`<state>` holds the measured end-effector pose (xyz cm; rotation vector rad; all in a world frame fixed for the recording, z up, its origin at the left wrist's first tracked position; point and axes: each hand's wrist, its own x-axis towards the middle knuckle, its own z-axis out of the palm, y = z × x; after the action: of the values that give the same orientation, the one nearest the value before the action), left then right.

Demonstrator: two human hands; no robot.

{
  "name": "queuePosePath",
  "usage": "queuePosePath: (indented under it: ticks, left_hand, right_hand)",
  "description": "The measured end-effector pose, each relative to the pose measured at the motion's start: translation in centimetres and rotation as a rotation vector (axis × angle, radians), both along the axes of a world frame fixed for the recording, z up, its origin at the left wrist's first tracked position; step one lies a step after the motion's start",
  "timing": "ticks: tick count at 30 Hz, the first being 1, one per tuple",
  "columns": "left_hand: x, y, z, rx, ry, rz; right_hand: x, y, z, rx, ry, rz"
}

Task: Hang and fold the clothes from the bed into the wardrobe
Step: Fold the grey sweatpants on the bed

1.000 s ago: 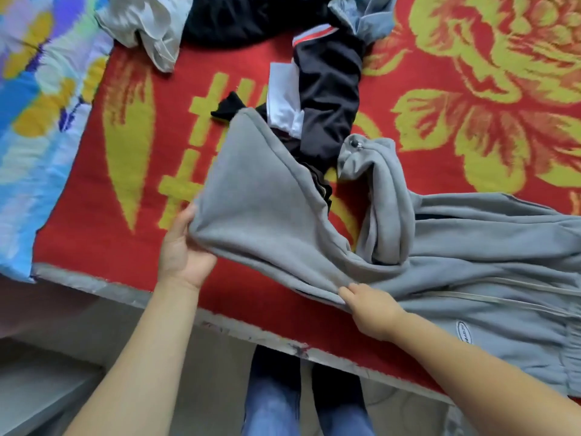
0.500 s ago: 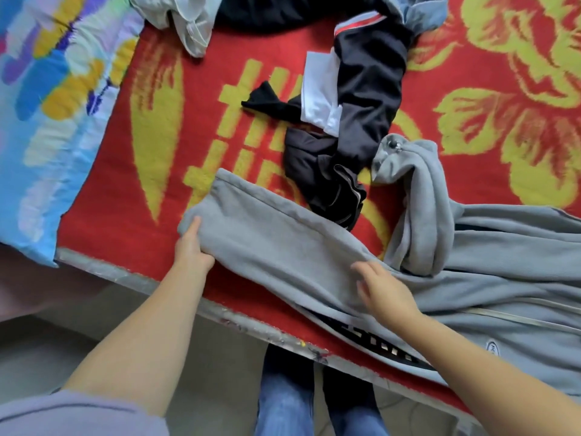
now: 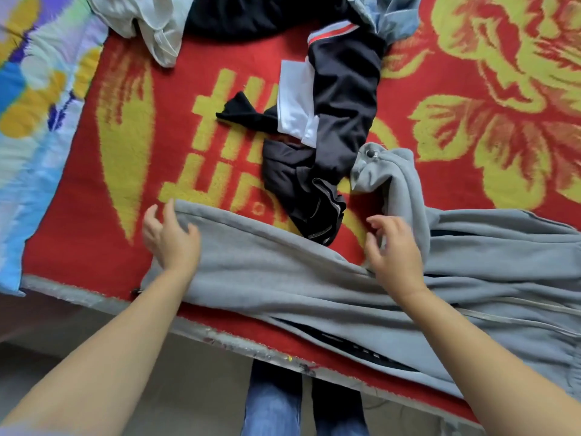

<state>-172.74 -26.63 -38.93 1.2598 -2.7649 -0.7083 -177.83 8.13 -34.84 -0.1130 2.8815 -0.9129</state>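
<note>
Bed seen from above, covered by a red blanket (image 3: 176,99) with yellow flowers and characters. Grey sweatpants (image 3: 283,278) spread across the near edge, one leg running out under both hands, the other leg (image 3: 396,184) bunched and folded up just beyond the right hand. Left hand (image 3: 171,237) over the cuff end of the flat leg, fingers spread and loosely bent, gripping nothing; heel of the hand down at the grey cloth, fingertips lifted clear of it and reaching past the leg's far hem toward the red blanket. Right hand (image 3: 393,253) over the middle of the same leg, fingers likewise relaxed and half curled, empty; fingertips raised, contact between palm and fabric not clear from this angle. Between the two hands and a little beyond them, a dark jacket (image 3: 342,108) with a white panel and a red-and-white stripe, crumpled, its lower end lying against the far hem of the grey leg. Past that, beyond the right hand, a pale blue denim garment (image 3: 393,17), partly cut off by the frame. Farther out beyond the left hand, a white garment (image 3: 157,23) in a heap. Off to the left of the left hand, a bright quilt (image 3: 34,121) in blue, yellow and purple, overlapping the blanket's side. Below the forearms, the bed's edge, then legs in blue jeans (image 3: 270,413) standing against it.
</note>
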Motion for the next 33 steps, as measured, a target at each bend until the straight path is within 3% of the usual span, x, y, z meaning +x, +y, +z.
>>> queuePosePath:
  ticks: [2, 3, 5, 7, 9, 11, 13, 16, 17, 19, 20, 22, 24, 26, 28, 31, 33]
  left_hand:
    - [-4.4, 4.3, 1.1, 0.077, 0.083, -0.342]
    - [-6.3, 6.8, 1.4, 0.183, 0.075, -0.455]
    - [-9.1, 11.9, 2.1, 0.474, -0.069, -0.496]
    - [-10.6, 16.3, 2.3, 0.645, -0.195, -0.459]
    - [-11.8, 19.4, 2.7, 0.776, -0.2, -0.427]
    - [-12.9, 21.2, 4.0, 1.085, -0.27, -0.362]
    - [-13.9, 21.3, 5.0, 1.443, -0.316, -0.159]
    - [-16.2, 19.2, 7.0, 1.588, -0.142, 0.123]
    - [-17.4, 18.2, 8.1, 1.681, -0.056, 0.095]
    - [-19.5, 16.2, 10.1, 1.839, 0.021, -0.055]
    - [-19.9, 15.0, 10.7, 1.765, -0.009, -0.221]
    - [-18.8, 12.4, 11.2, 1.441, -0.099, -0.488]
    - [-17.0, 10.4, 11.4, 1.35, -0.207, -0.552]
    - [-14.3, 8.2, 11.3, 1.513, -0.284, -0.537]
    - [-12.1, 6.4, 11.4, 1.598, -0.215, -0.494]
    - [-10.0, 5.0, 11.5, 1.415, -0.019, -0.359]
    - [-10.0, 3.0, 11.6, 1.358, 0.1, -0.092]
  right_hand:
    - [-3.0, 1.3, 0.8, 0.035, 0.048, -0.222]
    - [-4.5, 1.8, 1.0, 0.026, -0.066, -0.302]
    - [-6.7, 2.4, 0.6, -0.035, -0.4, -0.384]
    - [-8.0, 2.2, 0.4, -0.095, -0.57, -0.364]
    - [-8.6, 1.6, 0.7, -0.234, -0.418, -0.418]
    - [-8.1, 0.6, 2.2, -0.457, -0.176, -0.431]
    - [-6.7, -0.9, 4.7, -0.547, -0.028, -0.172]
    - [-3.3, -2.5, 6.6, -0.355, -0.114, 0.429]
    - [-2.3, -2.9, 6.5, -0.233, -0.169, 0.562]
    - [-1.1, -3.3, 5.9, -0.065, -0.265, 0.609]
    - [-1.1, -3.4, 5.7, -0.052, -0.292, 0.562]
    - [-1.5, -3.5, 5.9, -0.14, -0.263, 0.444]
    - [-2.4, -4.2, 6.7, -0.247, -0.206, 0.39]
    - [-3.4, -5.6, 7.6, -0.326, -0.158, 0.352]
    - [-4.8, -7.1, 8.4, -0.366, -0.147, 0.29]
    - [-7.3, -9.5, 9.2, -0.376, -0.049, 0.2]
    - [-8.4, -10.8, 9.7, -0.395, 0.057, 0.171]
